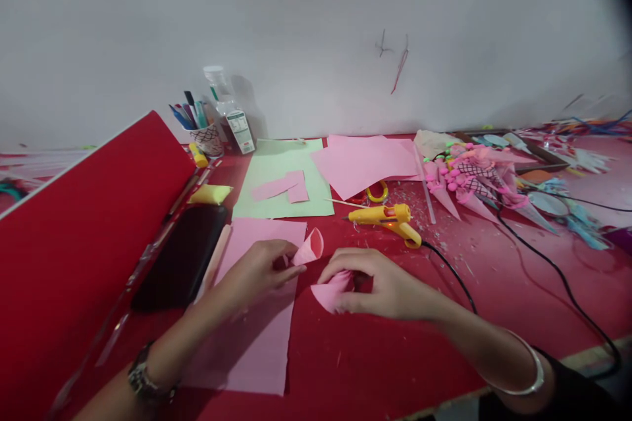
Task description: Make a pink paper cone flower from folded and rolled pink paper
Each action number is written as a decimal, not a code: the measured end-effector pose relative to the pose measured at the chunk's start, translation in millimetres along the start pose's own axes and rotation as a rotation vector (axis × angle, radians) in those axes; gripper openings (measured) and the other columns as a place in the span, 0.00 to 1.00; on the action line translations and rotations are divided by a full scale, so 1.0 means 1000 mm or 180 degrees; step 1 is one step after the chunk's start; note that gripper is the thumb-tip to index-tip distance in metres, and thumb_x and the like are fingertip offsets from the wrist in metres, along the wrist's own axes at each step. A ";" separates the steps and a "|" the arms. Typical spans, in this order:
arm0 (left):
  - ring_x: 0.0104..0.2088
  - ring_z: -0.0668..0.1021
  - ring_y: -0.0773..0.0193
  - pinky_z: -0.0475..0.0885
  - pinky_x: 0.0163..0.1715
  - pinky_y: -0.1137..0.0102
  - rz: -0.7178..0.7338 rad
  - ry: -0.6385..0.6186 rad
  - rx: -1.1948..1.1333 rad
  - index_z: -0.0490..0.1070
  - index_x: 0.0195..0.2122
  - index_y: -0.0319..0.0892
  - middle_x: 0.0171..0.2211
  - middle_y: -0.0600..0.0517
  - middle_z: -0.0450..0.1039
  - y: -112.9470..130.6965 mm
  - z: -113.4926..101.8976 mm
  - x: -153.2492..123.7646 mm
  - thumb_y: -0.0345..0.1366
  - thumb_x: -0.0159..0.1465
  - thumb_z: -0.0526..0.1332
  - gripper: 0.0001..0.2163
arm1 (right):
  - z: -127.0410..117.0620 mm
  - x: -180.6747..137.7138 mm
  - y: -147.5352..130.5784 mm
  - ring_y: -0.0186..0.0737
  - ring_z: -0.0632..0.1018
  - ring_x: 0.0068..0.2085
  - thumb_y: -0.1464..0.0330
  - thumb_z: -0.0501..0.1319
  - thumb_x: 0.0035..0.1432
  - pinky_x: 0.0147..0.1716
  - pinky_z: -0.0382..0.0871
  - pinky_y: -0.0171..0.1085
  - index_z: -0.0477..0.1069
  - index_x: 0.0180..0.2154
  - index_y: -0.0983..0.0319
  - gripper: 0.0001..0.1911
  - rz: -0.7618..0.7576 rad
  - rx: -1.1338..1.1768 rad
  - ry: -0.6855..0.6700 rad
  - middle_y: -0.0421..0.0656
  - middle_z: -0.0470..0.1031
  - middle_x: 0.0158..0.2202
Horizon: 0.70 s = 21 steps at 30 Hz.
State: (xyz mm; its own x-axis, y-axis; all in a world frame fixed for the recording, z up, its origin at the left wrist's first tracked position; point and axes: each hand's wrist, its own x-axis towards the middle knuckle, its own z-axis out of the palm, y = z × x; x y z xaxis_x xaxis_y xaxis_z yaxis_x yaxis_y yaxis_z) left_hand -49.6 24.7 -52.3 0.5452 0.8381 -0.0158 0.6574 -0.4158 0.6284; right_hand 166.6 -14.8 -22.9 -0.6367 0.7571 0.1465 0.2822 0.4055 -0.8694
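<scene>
A clear bottle (230, 118) is bearing one white-and-green label (239, 129), its print showing too small to read. Over the red worktop (375, 362), the left hand (269, 262) is holding one small pink paper cone (309, 248) in a narrow grip; just beside it, the right hand (382, 283) is closing its grip on one rolled pink paper piece (332, 292). Two pink paper strips (297, 189) are lying on one pale green paper sheet (257, 171), and one large pink paper sheet (257, 342) is lying beneath the left forearm. One yellow glue gun (380, 215) is lying just beyond the right hand, its black cord (428, 245) passing beneath the right forearm. Farther right, decorated pink paper cones (506, 177) are overlapping too much to count. One flat black rectangular object (182, 256) and one large red board (99, 223) are taking up the left side
</scene>
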 end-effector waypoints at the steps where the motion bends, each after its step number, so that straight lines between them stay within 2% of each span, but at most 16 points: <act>1: 0.20 0.64 0.71 0.58 0.19 0.76 0.0007 0.0015 0.0031 0.63 0.23 0.39 0.19 0.57 0.61 0.000 0.001 0.000 0.39 0.57 0.56 0.11 | 0.002 0.000 -0.001 0.33 0.70 0.32 0.68 0.59 0.50 0.29 0.65 0.33 0.67 0.38 0.60 0.10 0.0037 0.0303 0.0094 0.40 0.69 0.33; 5: 0.20 0.64 0.70 0.57 0.20 0.75 0.0031 0.0187 0.0171 0.63 0.22 0.39 0.19 0.56 0.62 0.003 0.009 -0.001 0.37 0.56 0.56 0.09 | 0.011 0.002 0.001 0.30 0.70 0.26 0.67 0.57 0.51 0.23 0.67 0.32 0.62 0.39 0.59 0.12 0.0222 0.1502 0.0956 0.39 0.66 0.31; 7: 0.21 0.64 0.70 0.57 0.20 0.75 -0.0011 0.0317 0.0212 0.62 0.22 0.39 0.19 0.56 0.62 0.005 0.014 -0.002 0.35 0.56 0.55 0.08 | 0.014 0.004 0.002 0.29 0.70 0.25 0.68 0.56 0.52 0.24 0.68 0.32 0.60 0.39 0.59 0.10 0.0318 0.1692 0.1423 0.38 0.65 0.29; 9: 0.21 0.65 0.69 0.57 0.20 0.75 -0.0040 0.0380 0.0255 0.62 0.22 0.40 0.20 0.56 0.63 0.006 0.018 -0.004 0.35 0.57 0.55 0.08 | 0.016 0.006 0.004 0.29 0.69 0.25 0.68 0.55 0.53 0.25 0.68 0.32 0.58 0.38 0.59 0.09 0.0391 0.1634 0.1678 0.37 0.65 0.29; 15: 0.23 0.67 0.69 0.60 0.22 0.75 0.0171 0.0235 0.0205 0.65 0.27 0.41 0.23 0.56 0.66 0.008 0.021 -0.008 0.32 0.56 0.57 0.02 | 0.019 0.004 0.006 0.29 0.66 0.24 0.67 0.50 0.56 0.22 0.64 0.31 0.56 0.38 0.59 0.06 0.0490 0.1079 0.1801 0.37 0.62 0.28; 21: 0.23 0.68 0.69 0.60 0.22 0.76 0.0285 0.0223 0.0171 0.65 0.28 0.41 0.24 0.55 0.66 0.010 0.023 -0.009 0.31 0.56 0.56 0.01 | 0.021 0.004 0.005 0.33 0.67 0.32 0.69 0.49 0.56 0.31 0.65 0.33 0.57 0.37 0.60 0.05 0.0387 0.0651 0.1849 0.39 0.62 0.31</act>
State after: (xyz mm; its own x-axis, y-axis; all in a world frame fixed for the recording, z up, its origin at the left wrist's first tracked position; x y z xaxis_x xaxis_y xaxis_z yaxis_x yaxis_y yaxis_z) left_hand -36.3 4.5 -63.8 0.5666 0.8186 0.0941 0.6356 -0.5069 0.5823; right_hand 150.4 -20.5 -36.4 -0.0984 0.9698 0.2233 0.1485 0.2362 -0.9603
